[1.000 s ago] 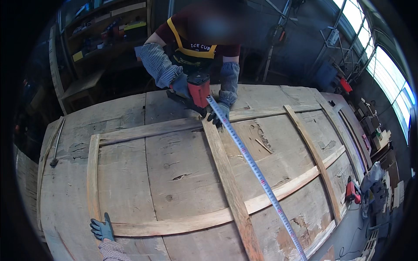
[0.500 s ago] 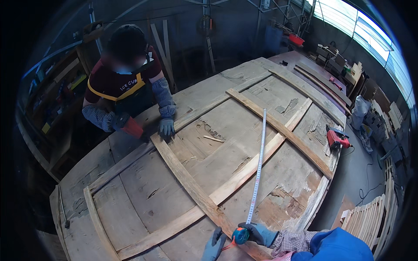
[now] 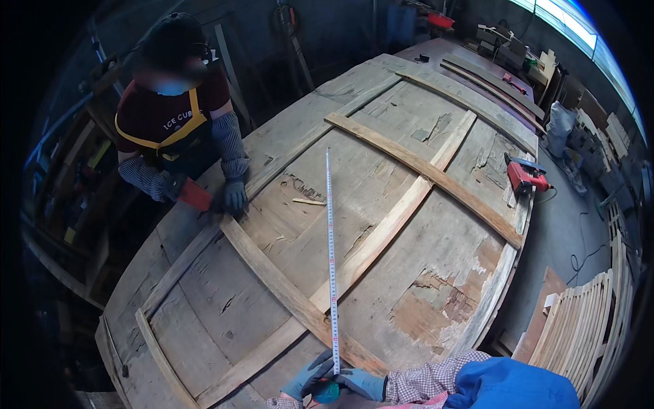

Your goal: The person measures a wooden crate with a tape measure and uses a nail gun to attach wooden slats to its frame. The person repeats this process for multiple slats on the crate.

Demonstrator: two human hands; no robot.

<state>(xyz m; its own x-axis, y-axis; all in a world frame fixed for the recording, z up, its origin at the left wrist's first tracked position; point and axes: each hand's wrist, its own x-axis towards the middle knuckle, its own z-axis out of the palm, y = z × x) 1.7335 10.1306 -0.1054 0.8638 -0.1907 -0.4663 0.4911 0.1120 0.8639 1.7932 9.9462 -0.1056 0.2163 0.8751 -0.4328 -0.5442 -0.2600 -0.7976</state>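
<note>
Weathered grey-brown boards make up the big wooden panel (image 3: 422, 273), and at its near edge the left hand (image 3: 306, 379) and right hand (image 3: 361, 383), both in blue gloves, clasp the tape measure case (image 3: 325, 391) between them. From there the tape blade (image 3: 330, 259) runs straight out across the panel, over the crossed battens (image 3: 381, 235). At the panel's far side a co-worker's gloved hand (image 3: 234, 196) rests on the wood beside a red tool (image 3: 195, 195), well clear of the blade's tip.

Teal-gloved hands, left (image 3: 308, 376) and right (image 3: 362, 383), with checked cuffs, grip a white tape measure (image 3: 331, 259); beyond lies the weathered grey-brown tabletop (image 3: 225, 327), right a red saw (image 3: 524, 176).
</note>
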